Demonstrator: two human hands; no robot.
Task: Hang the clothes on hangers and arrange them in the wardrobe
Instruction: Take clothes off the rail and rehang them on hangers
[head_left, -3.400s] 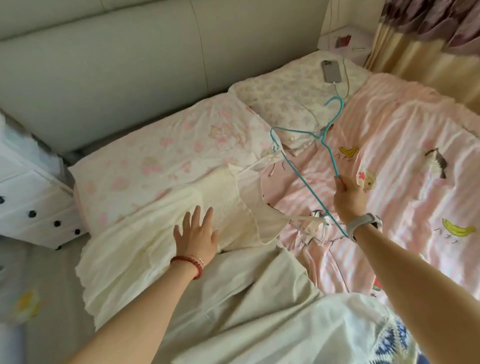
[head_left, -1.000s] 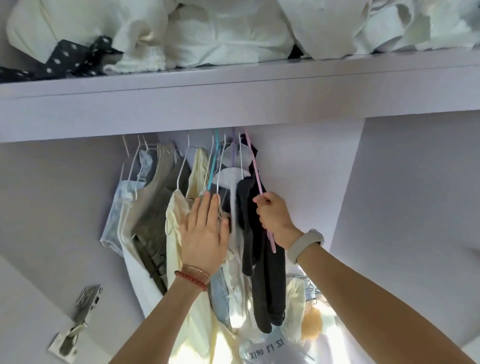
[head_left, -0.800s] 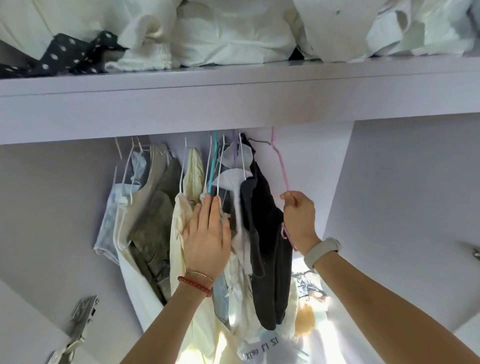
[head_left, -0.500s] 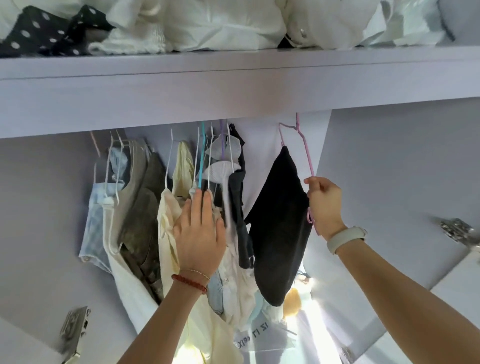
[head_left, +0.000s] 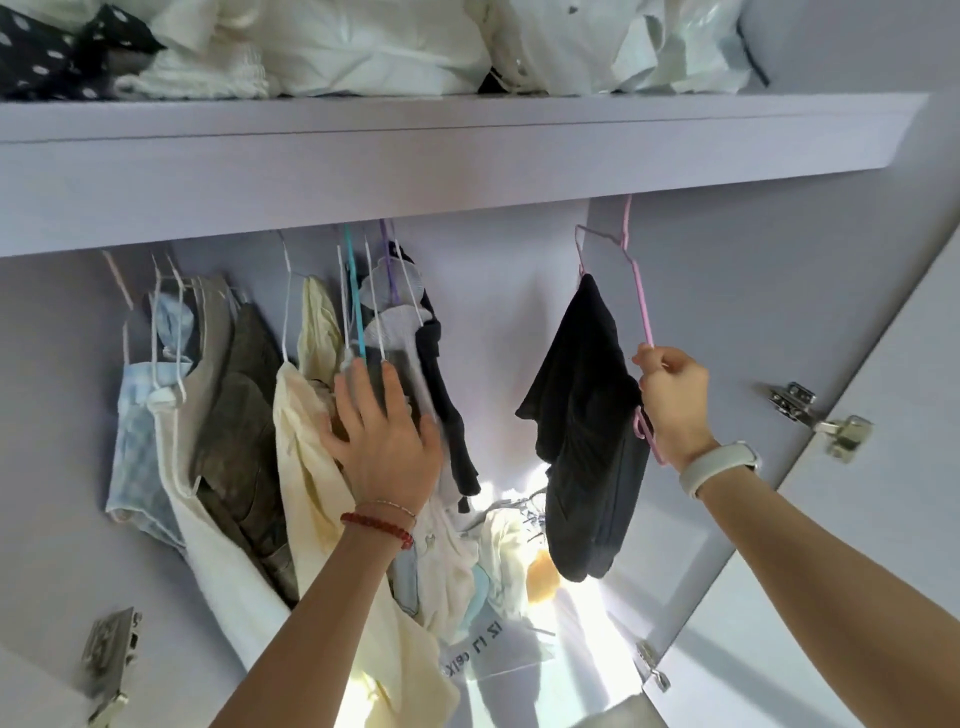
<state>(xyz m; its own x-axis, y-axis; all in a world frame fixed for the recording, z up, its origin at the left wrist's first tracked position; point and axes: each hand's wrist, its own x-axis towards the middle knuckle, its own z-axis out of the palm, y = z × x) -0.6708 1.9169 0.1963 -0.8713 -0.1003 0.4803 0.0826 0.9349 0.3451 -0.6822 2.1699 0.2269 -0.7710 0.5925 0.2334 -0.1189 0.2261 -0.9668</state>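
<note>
Black garment (head_left: 582, 415) hangs on a pink wire hanger (head_left: 640, 312) at the right side of the wardrobe opening, well apart from the other hung clothes. The hook of this hanger goes up behind the front edge of the shelf (head_left: 467, 150), so the rail itself cannot be seen. The right hand (head_left: 672, 402) holds the hanger: its fingers are curled round the sloping pink wire, and the lower end of the wire comes out below the palm, near a white wristband (head_left: 719, 467).

The left hand (head_left: 387, 441) lies flat, with straight spread fingers, against the bunch of hung clothes (head_left: 249, 415) at the left. It presses on them and grips nothing. Under the fingers is a cream garment (head_left: 311, 467); just to its left hang an olive-grey piece (head_left: 244, 405) and a pale blue one (head_left: 137, 431). To the right of the fingers a dark sleeve (head_left: 441, 405) hangs down. Several white wire hangers, a teal hanger (head_left: 354, 306) and a purple hanger (head_left: 388, 260) rise from this bunch to the shelf edge. A red bead bracelet (head_left: 376, 527) is on the left wrist.

On top of the shelf lies a pile of white fabric (head_left: 363, 47), and at the far left a dark cloth with white dots (head_left: 47, 52). Metal hinges (head_left: 815, 415) sit on the right door, and one more hinge (head_left: 109, 660) is at the lower left.
</note>
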